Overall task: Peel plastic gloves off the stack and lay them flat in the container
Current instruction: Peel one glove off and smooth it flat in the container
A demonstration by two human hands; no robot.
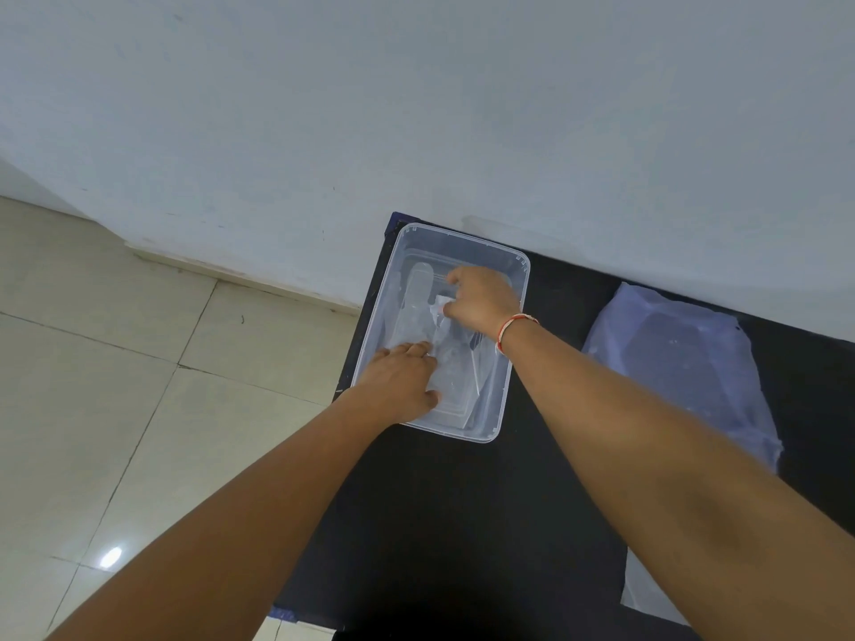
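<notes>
A clear rectangular plastic container (pixel 511 270) stands at the left end of the black table. Thin clear plastic gloves (pixel 418 316) lie inside it. My left hand (pixel 400 379) presses flat on a glove near the container's front left. Farther back in the container, my right hand (pixel 483 296) pinches a crumpled bit of the top glove between its fingertips. The stack of plastic gloves (pixel 684 358) lies to the right on the table, apart from both hands.
The black table (pixel 462 525) butts against a pale wall (pixel 416 108). Its left edge drops to a tiled floor (pixel 115 386). Another clear plastic sheet (pixel 641 589) shows at the front right, partly behind my right forearm.
</notes>
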